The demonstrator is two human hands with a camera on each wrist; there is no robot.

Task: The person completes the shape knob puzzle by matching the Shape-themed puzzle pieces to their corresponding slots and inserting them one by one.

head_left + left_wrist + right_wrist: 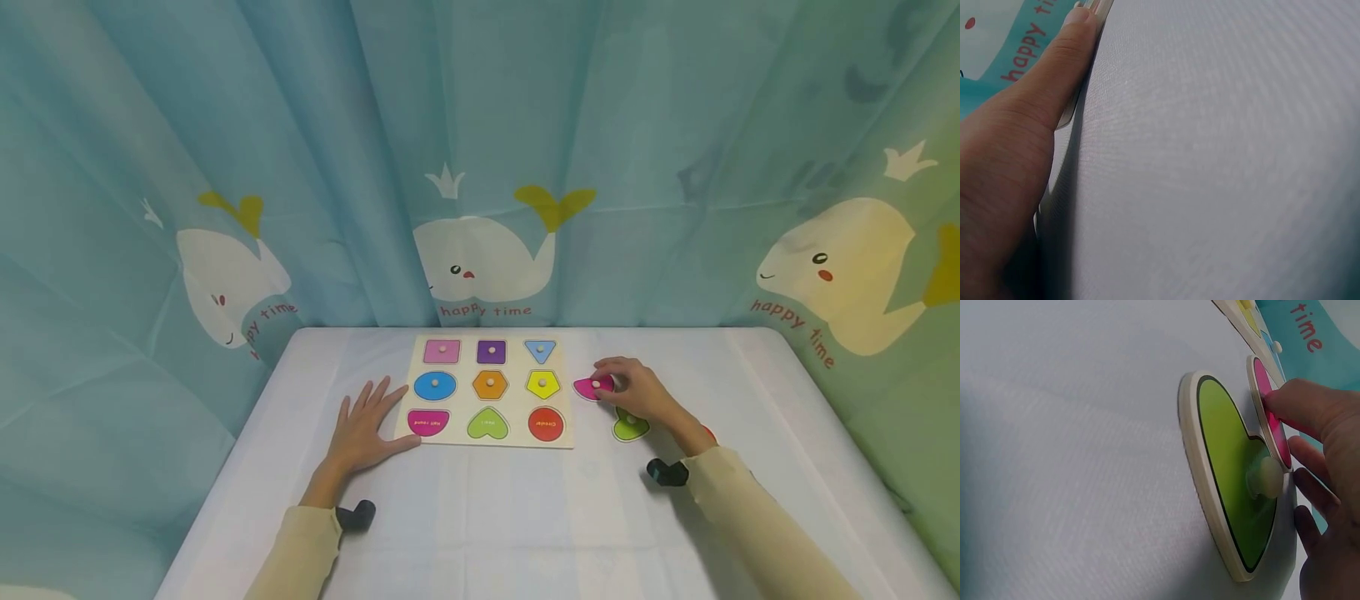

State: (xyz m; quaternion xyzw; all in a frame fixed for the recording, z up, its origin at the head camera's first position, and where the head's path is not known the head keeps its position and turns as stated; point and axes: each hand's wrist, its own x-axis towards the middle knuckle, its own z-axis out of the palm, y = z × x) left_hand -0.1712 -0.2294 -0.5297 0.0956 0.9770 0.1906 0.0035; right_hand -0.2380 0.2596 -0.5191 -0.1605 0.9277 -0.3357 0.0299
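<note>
Left hand [362,433], fingers spread, rests at the board's [519,408] left edge; right hand [637,392] pinches the magenta half-round [585,389] just beside it. Six pieces [482,389] seated; three near-row recesses [487,427] unfilled.

Head view looks down; wrist views skim close across the shared tabletop [480,512].

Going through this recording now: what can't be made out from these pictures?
Head view: most of the red piece with a curved edge, hidden by the right arm in its beige sleeve; its full outline is unclear.
Right wrist view: the pale knob of the magenta half-round wooden piece, hidden by the right hand.
Left wrist view: most of the white rectangular puzzle board, hidden by the left hand and cut by the top edge.
</note>
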